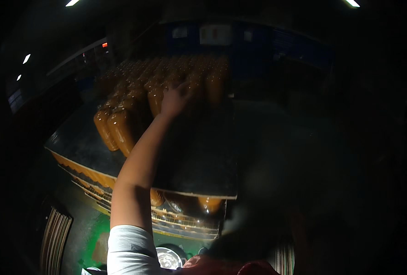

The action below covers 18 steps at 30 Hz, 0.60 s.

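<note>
We have our left hand (pixel 176 97) at the bottles (pixel 155 101), openness and hold too dim to tell, right hand unseen; a sideways knock could topple some.

The left arm (pixel 137 169), bare below, wears a short white sleeve (pixel 131 250), lightly creased near its hem.
</note>
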Motion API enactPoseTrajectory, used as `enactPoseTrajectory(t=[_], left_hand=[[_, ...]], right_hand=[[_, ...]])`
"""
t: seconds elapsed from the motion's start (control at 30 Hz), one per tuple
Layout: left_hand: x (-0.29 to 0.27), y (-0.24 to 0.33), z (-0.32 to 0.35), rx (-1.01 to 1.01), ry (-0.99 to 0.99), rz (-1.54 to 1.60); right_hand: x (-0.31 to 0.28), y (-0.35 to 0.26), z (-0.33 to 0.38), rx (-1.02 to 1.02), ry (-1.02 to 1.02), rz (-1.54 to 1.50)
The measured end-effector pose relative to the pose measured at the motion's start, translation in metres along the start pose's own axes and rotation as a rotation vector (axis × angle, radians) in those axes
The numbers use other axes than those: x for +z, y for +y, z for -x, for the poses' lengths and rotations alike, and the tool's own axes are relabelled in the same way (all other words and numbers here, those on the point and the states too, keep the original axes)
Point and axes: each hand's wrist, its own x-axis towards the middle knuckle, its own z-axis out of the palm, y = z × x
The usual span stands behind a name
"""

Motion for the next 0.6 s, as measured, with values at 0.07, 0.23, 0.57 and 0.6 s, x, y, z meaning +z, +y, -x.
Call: enactPoseTrajectory(t=[0.07,0.23,0.57,0.6], left_hand=[[0.053,-0.015,-0.040,-0.059,-0.088,-0.060],[0.103,-0.008,-0.066,-0.173,-0.125,-0.065],[0.004,0.041,0.020,0.014,-0.130,-0.140],[-0.010,0.053,0.031,0.035,-0.136,-0.144]], right_hand=[[-0.009,0.009,-0.012,0.000,-0.004,-0.262],[0.005,-0.030,-0.065,-0.075,0.016,-0.237],[0.157,-0.395,-0.263,-1.240,-0.304,-0.321],[0.169,-0.431,-0.278,-1.279,-0.276,-0.273]])
